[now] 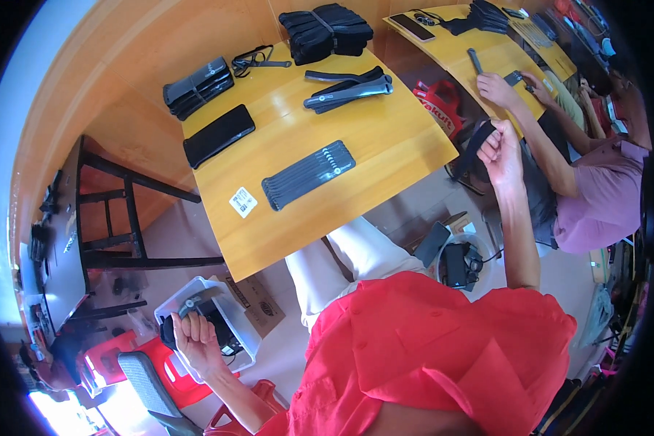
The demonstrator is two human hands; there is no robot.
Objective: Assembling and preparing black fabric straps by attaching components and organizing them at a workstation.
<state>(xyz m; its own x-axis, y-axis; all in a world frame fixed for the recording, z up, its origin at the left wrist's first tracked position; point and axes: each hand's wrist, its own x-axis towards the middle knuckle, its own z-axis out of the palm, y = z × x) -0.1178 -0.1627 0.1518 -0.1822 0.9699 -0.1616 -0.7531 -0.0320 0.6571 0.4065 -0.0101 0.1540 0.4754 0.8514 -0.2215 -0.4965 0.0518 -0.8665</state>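
Observation:
My arms are spread wide to either side of the yellow table. My right hand, out past the table's right corner, is closed on a black strap that hangs in a loop. Low on the left, over a white plastic bin, my left hand is closed round a dark strap, largely hidden by the fingers. On the table in front of me lies a neat row of grey-black straps. A white printed label is beside it. Loose straps lie farther back.
Bundled straps stand at the table's back edge, a banded bundle and a black flat case at left. The white bin is lower left. A co-worker sits close on the right, hands over another table.

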